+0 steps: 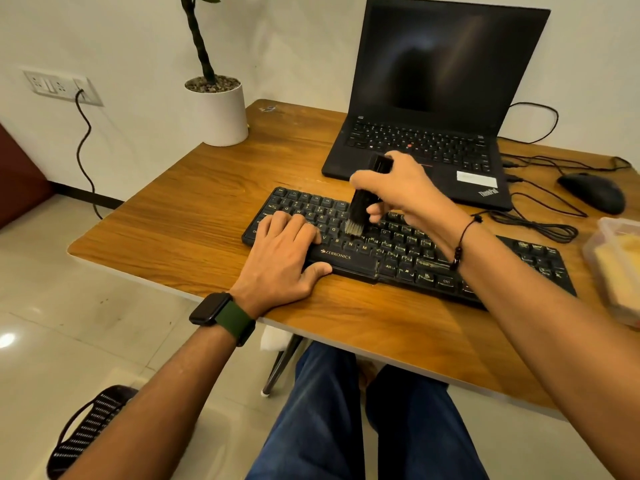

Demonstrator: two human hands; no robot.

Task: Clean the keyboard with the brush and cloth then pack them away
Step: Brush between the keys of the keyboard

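Your right hand point(398, 188) fingers pinch the black-handled brush point(360, 209) upright, pale bristles down on the black plastic keyboard point(346, 261); your left hand point(280, 258) lies flat, fingers together, on its left keys.

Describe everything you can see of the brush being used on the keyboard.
The brush is small, with a black, plastic-looking handle and a short tuft of pale bristles at its lower end. It stands nearly upright, tilted slightly, bristles down on the middle keys of the black keyboard. The right hand grips the handle, hiding part of it; the top end sticks out above the fingers. The left hand rests flat on the keyboard's left end, beside the bristles but not touching the brush.
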